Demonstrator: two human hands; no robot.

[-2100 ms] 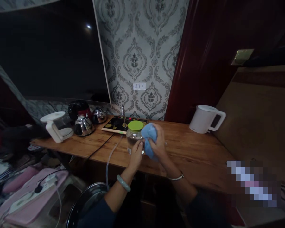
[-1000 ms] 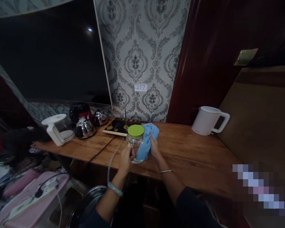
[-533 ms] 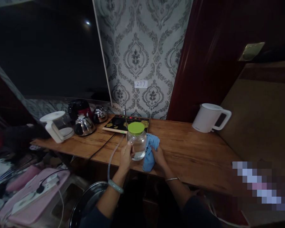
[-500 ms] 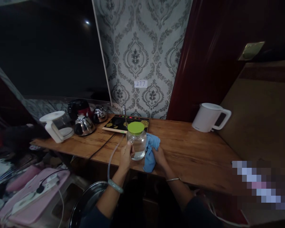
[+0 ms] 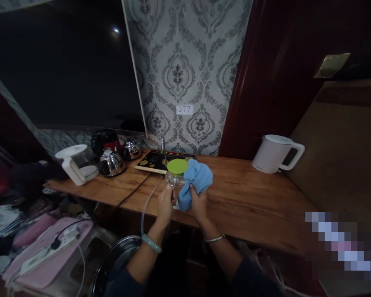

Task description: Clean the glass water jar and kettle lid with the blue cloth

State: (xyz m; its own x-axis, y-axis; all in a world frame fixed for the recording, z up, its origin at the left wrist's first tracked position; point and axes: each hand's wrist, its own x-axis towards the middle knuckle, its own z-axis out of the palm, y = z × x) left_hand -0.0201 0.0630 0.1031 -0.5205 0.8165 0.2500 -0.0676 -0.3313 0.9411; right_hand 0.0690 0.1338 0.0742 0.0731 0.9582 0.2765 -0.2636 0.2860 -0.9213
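A clear glass jug (image 5: 172, 178) with a green lid (image 5: 177, 166) stands upright near the front edge of the wooden table. My left hand (image 5: 166, 202) is closed around its handle. In my right hand (image 5: 199, 202) is a bunched blue cloth (image 5: 198, 177), held against the jug's right side and up beside the lid. The cloth hides much of the jug's body. Behind the jug lies a black tea stove panel (image 5: 153, 160) with a yellow flower pattern and a thin metal spout (image 5: 163, 144).
Two steel kettles (image 5: 110, 164) and a glass pot with a white handle (image 5: 76, 171) stand left on the table (image 5: 235, 198). A white electric kettle (image 5: 273, 154) is at right. A clear hose (image 5: 144, 210) runs down toward a metal basin (image 5: 109, 255). A power strip (image 5: 49, 251) lies on a pink stool.
My right hand has brought the blue cloth up and left, from beside the jug to across its front right side. My left hand stays on the handle.
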